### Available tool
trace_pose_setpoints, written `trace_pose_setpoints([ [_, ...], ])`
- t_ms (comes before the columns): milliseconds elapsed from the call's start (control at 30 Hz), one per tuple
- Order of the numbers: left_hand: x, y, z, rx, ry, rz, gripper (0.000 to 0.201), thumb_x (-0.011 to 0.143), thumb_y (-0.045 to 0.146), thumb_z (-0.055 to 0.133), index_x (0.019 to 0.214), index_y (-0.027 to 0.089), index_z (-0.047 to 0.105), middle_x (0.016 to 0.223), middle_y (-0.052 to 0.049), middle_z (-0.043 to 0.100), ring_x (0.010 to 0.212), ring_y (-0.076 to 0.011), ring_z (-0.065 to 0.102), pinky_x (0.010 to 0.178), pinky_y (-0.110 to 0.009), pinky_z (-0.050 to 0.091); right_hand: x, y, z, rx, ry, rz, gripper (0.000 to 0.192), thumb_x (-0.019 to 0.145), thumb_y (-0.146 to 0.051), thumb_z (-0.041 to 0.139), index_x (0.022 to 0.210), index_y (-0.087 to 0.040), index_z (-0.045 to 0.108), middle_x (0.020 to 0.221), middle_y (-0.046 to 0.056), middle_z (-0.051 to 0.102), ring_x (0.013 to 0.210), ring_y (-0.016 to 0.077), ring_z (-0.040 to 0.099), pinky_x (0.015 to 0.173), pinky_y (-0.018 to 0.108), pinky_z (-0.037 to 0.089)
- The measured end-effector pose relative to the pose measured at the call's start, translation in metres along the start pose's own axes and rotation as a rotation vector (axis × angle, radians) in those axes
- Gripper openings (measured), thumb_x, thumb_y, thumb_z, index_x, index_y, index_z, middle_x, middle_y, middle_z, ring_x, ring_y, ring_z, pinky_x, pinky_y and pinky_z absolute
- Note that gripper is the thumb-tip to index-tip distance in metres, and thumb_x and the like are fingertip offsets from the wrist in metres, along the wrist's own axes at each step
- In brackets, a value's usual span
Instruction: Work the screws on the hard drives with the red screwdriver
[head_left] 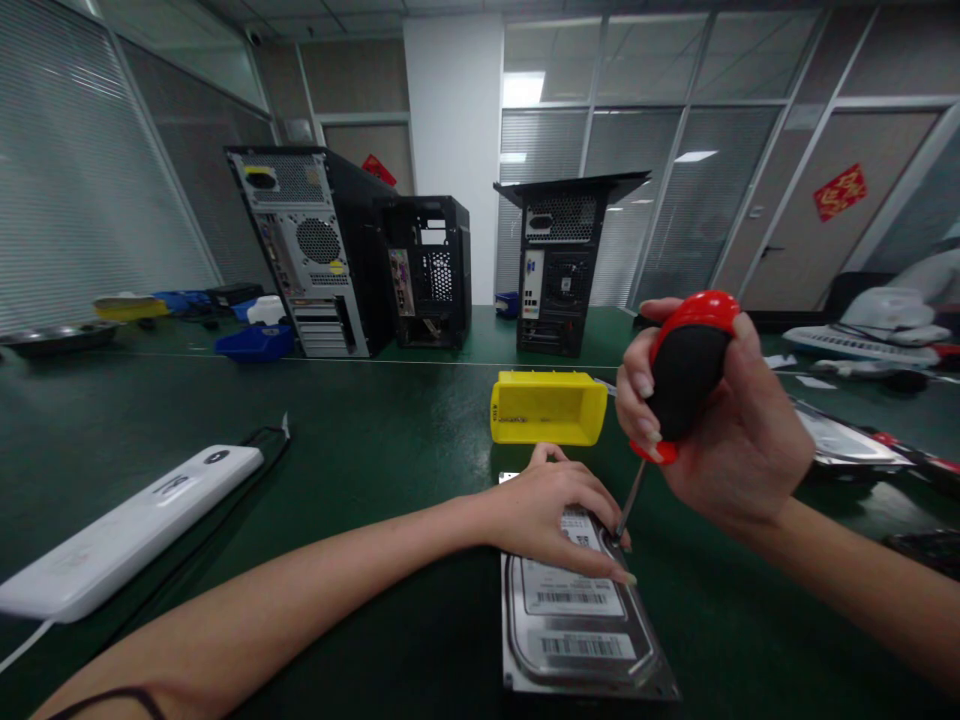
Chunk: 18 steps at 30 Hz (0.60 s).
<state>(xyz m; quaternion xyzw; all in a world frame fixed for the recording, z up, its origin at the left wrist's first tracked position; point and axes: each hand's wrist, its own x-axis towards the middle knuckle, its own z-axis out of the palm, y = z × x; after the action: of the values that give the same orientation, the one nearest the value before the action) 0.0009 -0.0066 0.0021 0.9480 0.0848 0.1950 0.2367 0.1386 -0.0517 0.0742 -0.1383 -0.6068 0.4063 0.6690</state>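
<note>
On the table (390, 420), a hard drive (577, 650) lies at the lower centre-right of the frame, with the left hand (559, 510) across its top. The screwdriver (690, 375) in the right hand (739, 450) slants down to the drive's right edge. Behind the drive sits a bin (551, 410); beyond it, in the upper middle, three computer cases (352, 250) stand in a row. A power strip (142, 530) lies lower left, a tray (255, 343) beside the leftmost case.

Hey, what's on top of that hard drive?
The left hand lies across the hard drive; barcoded labels show, and a screwdriver points down at its right edge. What the hand covers is hidden.
</note>
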Motion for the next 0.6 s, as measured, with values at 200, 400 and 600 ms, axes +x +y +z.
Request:
trace_pose_setpoints([
  [200,-0.0001,-0.0014,0.0012,-0.002,0.006,0.002,0.025,0.074,0.038,0.071,0.094,0.023,0.066,0.1,0.003,0.067,0.099,-0.0155,0.057,0.09,-0.032,0.022,0.0003,-0.0003,0.0006,0.002,0.002,0.0,0.031,0.088,-0.045,0.04,0.102,-0.022,0.055,0.067,0.001,0.044,0.041,0.0101,0.04,0.031,0.023,0.027],
  [400,0.0,-0.0003,0.0009,-0.014,0.008,-0.003,0.023,0.074,0.038,0.071,0.092,0.023,0.066,0.1,0.003,0.068,0.099,-0.0156,0.057,0.09,-0.033,0.022,0.0006,-0.0005,0.0012,0.012,0.004,0.014,0.031,0.088,-0.045,0.039,0.102,-0.022,0.055,0.067,0.001,0.045,0.041,0.0103,0.04,0.03,0.023,0.026],
  [600,-0.0002,0.0003,0.0002,-0.012,0.009,-0.014,0.023,0.075,0.039,0.069,0.092,0.024,0.066,0.101,0.002,0.067,0.1,-0.0168,0.057,0.091,-0.033,0.023,0.0001,-0.0011,0.0018,0.009,0.005,0.014,0.031,0.089,-0.044,0.037,0.101,-0.021,0.054,0.067,0.001,0.045,0.041,0.0102,0.04,0.03,0.023,0.026],
])
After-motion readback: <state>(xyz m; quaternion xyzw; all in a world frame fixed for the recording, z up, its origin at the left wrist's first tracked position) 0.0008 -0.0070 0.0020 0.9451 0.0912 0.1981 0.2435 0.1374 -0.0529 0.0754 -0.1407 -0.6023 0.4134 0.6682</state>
